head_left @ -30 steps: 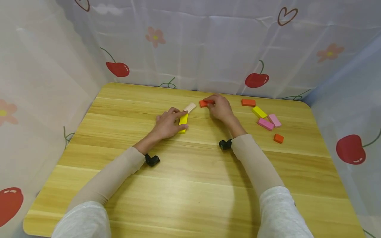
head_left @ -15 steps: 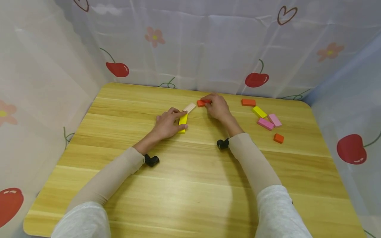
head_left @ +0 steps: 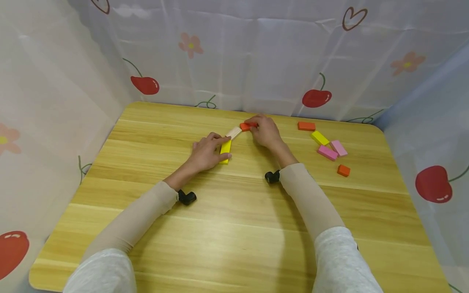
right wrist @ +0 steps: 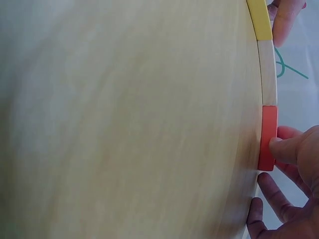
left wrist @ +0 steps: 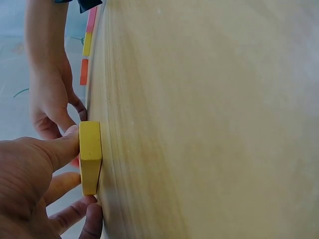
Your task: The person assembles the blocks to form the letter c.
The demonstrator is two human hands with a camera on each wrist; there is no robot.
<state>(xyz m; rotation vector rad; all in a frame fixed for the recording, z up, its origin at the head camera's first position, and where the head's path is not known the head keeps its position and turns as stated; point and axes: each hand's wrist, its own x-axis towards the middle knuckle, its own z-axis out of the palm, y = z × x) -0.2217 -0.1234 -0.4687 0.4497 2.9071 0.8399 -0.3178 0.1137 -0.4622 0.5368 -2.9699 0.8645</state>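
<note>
On a pale wooden tabletop [head_left: 234, 228] hemmed by cherry-print curtains [head_left: 234, 57], the left hand [head_left: 205, 154] pinches a yellow block [head_left: 225, 149] lying lengthwise near-to-far. A cream block [head_left: 233, 132] angles far-right. The right hand [head_left: 265, 132] pinches an orange block [head_left: 246, 126], lengthwise left-to-right at the far middle.

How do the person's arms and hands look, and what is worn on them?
Both hands, the left hand and the right hand, are bare. Each forearm wears a snug beige sleeve under a light grey upper sleeve. A small black camera sits at each wrist.
</note>
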